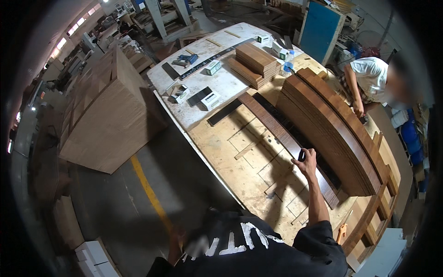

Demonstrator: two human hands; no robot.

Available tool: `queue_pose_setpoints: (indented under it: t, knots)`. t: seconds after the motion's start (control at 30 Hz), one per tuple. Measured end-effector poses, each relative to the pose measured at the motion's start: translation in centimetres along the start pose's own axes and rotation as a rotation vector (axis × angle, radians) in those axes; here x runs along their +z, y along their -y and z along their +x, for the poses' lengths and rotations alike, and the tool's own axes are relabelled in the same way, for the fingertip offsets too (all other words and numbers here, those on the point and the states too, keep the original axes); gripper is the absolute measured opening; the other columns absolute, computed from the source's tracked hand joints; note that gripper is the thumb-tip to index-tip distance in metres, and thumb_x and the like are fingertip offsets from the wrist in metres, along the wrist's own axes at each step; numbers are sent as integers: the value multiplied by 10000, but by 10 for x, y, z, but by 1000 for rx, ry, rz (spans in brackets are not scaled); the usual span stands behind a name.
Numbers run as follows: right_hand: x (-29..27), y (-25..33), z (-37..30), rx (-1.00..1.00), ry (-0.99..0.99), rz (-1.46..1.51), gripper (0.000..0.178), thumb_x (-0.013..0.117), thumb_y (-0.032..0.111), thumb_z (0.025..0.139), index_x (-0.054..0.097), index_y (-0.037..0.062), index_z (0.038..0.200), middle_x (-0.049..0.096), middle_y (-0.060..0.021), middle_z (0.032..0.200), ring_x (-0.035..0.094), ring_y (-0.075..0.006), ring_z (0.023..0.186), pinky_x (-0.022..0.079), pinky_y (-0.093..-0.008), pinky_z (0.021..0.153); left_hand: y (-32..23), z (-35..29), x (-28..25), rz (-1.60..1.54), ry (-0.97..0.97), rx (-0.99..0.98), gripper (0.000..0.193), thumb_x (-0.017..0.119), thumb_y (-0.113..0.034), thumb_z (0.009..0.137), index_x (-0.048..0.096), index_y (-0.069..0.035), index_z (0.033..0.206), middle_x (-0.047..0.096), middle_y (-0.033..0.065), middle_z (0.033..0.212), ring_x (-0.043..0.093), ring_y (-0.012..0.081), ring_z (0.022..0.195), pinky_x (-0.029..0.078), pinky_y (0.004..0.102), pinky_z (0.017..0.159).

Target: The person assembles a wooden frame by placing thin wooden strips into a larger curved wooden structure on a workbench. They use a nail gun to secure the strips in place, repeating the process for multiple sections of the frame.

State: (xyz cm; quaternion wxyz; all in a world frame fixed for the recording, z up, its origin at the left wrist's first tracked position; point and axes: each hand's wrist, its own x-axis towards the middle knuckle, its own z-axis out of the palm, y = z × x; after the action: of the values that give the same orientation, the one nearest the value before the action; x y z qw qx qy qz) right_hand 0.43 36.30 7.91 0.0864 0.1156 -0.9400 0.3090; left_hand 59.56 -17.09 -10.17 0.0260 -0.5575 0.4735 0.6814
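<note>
Well, the long, narrow, brown wood-grain board [271, 121] lies right under my right hand [308, 164], flat on the pale wooden table [214, 138]. Its long axis runs slantwise: the far end points ahead and leftward of that hand, the near end back toward me and slightly right. I'd judge it stiff and fairly light, smooth enough to slide, best gripped across both long edges near the middle. My right fingers and thumb are half curled around a small black object [302, 155], too dark to identify, over the board. Just right of that hand rises a tall stack of curved brown wooden panels [323, 127]. My left hand [175, 242], low and well apart, is too dim to read.
</note>
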Motion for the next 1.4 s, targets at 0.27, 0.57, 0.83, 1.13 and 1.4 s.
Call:
queue_pose_setpoints:
  t: [0.27, 0.57, 0.83, 1.13, 1.4]
  knots:
    - [36, -30, 17, 40, 90, -109, 712, 860, 435, 740, 626, 66, 1303, 563, -200, 1174, 546, -404, 1090, 475, -502, 938, 15, 2, 2, 188, -68, 62, 360, 664, -358, 988, 647, -62, 1193, 674, 76, 953, 689, 248, 834, 573, 391, 714]
    - [52, -51, -2, 75, 10, -233, 628, 860, 403, 767, 663, 112, 1287, 577, -202, 1237, 548, -402, 1160, 483, -500, 967, 68, -45, 28, 611, 182, 234, 265, 648, -321, 1003, 643, -75, 1102, 638, 54, 871, 649, 219, 798, 554, 383, 728]
    - [66, -59, 8, 58, -79, -215, 553, 806, 416, 834, 676, 139, 1294, 592, -190, 1221, 556, -399, 1140, 490, -524, 945, 32, -37, -9, 686, 131, 338, 202, 634, -288, 1017, 640, -86, 1021, 605, 35, 799, 613, 193, 765, 536, 375, 741]
    - [90, -29, 28, -89, -102, -248, 394, 749, 352, 875, 723, 102, 1179, 620, -134, 1199, 553, -350, 1154, 444, -506, 974, 43, -2, 18, 371, 438, 951, 235, 611, -293, 1027, 634, -75, 944, 583, 50, 795, 608, 221, 785, 531, 440, 801]
    - [108, -16, 37, 66, -24, -324, 446, 725, 252, 873, 653, 115, 1292, 593, -150, 1247, 555, -333, 1188, 437, -556, 959, 32, 7, 13, 369, 184, 284, 352, 586, -321, 1032, 622, -79, 1286, 672, 145, 1138, 672, 280, 1015, 548, 457, 923]
